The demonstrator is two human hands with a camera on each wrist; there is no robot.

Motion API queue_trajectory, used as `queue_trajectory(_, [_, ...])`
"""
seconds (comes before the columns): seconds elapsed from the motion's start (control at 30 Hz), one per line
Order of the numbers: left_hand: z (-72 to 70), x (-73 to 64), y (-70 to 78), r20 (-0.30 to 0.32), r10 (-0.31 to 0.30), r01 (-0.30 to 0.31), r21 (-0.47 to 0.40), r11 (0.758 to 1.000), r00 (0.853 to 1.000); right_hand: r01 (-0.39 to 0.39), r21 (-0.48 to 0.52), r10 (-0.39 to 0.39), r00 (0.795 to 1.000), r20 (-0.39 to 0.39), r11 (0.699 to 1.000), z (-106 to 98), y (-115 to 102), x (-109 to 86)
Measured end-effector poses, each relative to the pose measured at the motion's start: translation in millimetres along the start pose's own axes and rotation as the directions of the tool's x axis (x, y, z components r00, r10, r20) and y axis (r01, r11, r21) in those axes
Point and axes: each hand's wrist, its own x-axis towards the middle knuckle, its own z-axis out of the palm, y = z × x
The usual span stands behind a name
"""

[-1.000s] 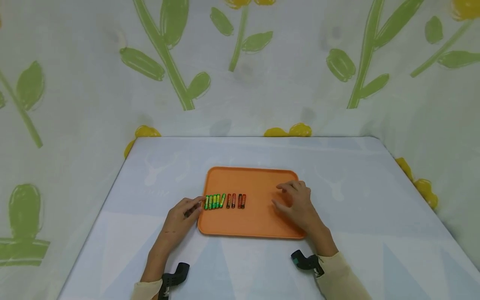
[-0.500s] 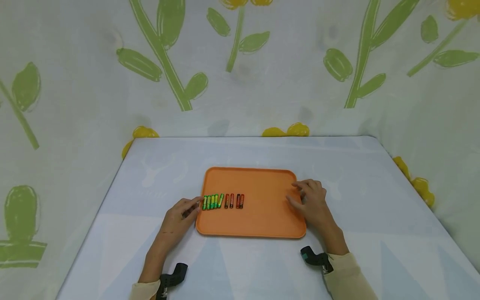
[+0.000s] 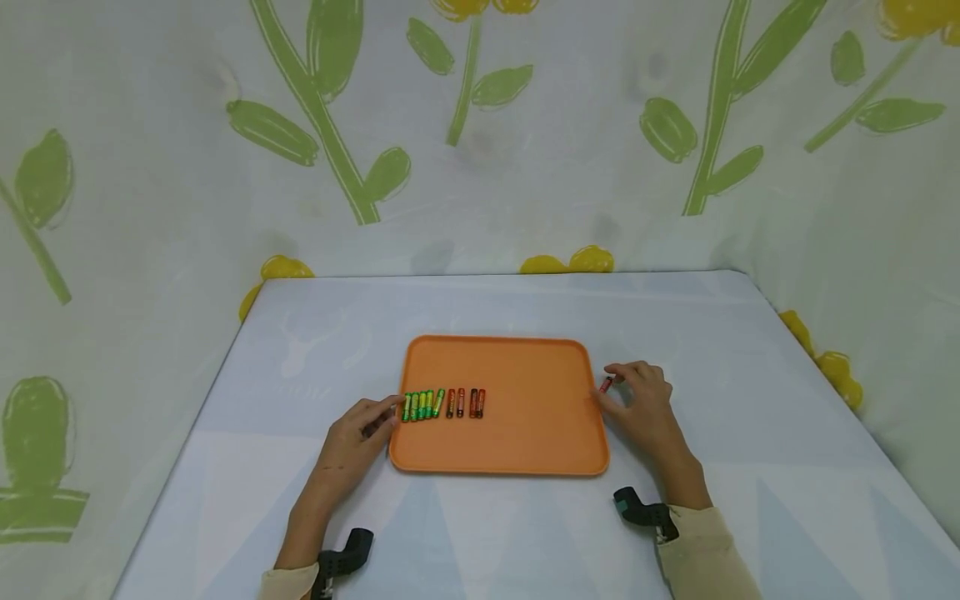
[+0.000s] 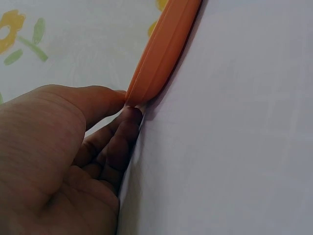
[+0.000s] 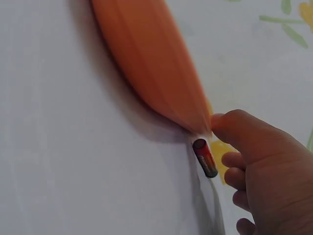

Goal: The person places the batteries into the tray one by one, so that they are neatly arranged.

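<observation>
My left hand (image 3: 358, 435) is at the left edge of an orange tray (image 3: 525, 454). In the left wrist view, its thumb (image 4: 105, 98) and fingertips meet at the tray's rim (image 4: 159, 54) and pinch it. Several green batteries (image 3: 422, 405) and several red batteries (image 3: 466, 403) lie in a row on the tray. My right hand (image 3: 647, 410) is beyond the tray's right edge, fingers bent and apart. Its thumb touches the rim. A loose red battery (image 5: 205, 157) sits beside the rim, in front of the curved fingertips, apparently ungripped.
The tray stands on a pale patterned tabletop (image 3: 510, 533). Behind and beside it hangs a light cloth (image 3: 577, 158) with green stems and yellow flowers. A black wrist camera is on each arm, one on the left (image 3: 345, 554) and one on the right (image 3: 641, 510).
My right hand has moved right, from over the tray to beyond its right edge. A red battery now shows between its thumb and index finger. The left hand stays at the rim.
</observation>
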Motion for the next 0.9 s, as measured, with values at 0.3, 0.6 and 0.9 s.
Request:
queue_trajectory(0.3, [-0.2, 0.1, 0.0, -0.004, 0.004, -0.004, -0.012, 1.0, 1.0, -0.052, -0.011, 0.052, 0.998, 0.031, 0.999, -7, 5, -3.0])
queue_trajectory(0.6, [0.2, 0.4, 1.3, 0.0, -0.007, 0.007, 0.001, 1.0, 1.0, -0.081, -0.047, 0.085, 0.992, 0.091, 0.996, -8, 11, -4.2])
queue_trajectory(0.9, [1.0, 0.4, 2.0, 0.003, -0.028, 0.028, 0.01, 1.0, 1.0, -0.06, -0.055, 0.062, 0.997, 0.053, 0.997, -8, 12, -4.2])
